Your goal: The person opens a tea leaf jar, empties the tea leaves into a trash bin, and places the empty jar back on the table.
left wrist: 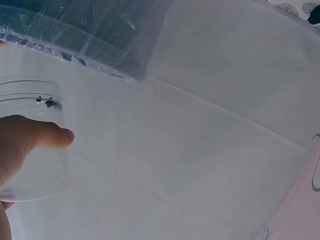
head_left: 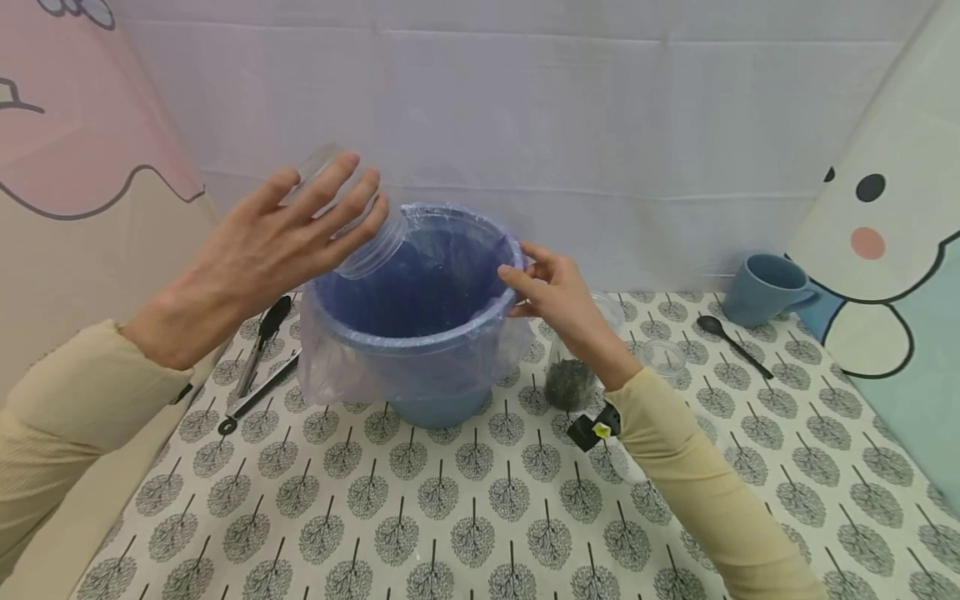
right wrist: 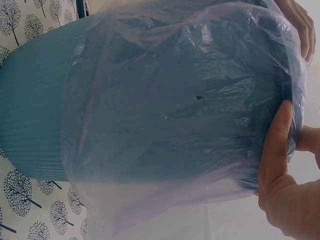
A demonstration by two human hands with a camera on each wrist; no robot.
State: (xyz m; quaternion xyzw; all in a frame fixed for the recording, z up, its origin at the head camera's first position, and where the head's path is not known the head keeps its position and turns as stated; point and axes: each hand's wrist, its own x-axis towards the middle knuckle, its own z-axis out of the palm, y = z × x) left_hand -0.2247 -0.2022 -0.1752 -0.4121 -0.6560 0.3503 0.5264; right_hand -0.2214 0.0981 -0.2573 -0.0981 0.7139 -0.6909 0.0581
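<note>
From where I stand, both hands are occupied. The left hand (head_left: 281, 237) is curled around a clear jar (head_left: 378, 250), which is tilted with its mouth down and to the right, above the left side of the bin (head_left: 438, 408). Dark specks (left wrist: 50, 103) cling inside the jar near the mouth. The right hand (head_left: 555, 287) grips the right side of the bin's rim between thumb and fingers.

The bin stands upright on the tree-print worktop (head_left: 360, 533). A translucent bag (head_left: 337, 371) lines it, folds over the rim and hangs loosely outside.

Tongs (head_left: 262, 389) lie to the left of the bin. To the right, partly behind the right forearm, stands a clear container with dark contents (head_left: 570, 385). Farther right are a clear lid (head_left: 663, 358), a black spoon (head_left: 731, 342) and, at the back, a blue mug (head_left: 757, 300).
</note>
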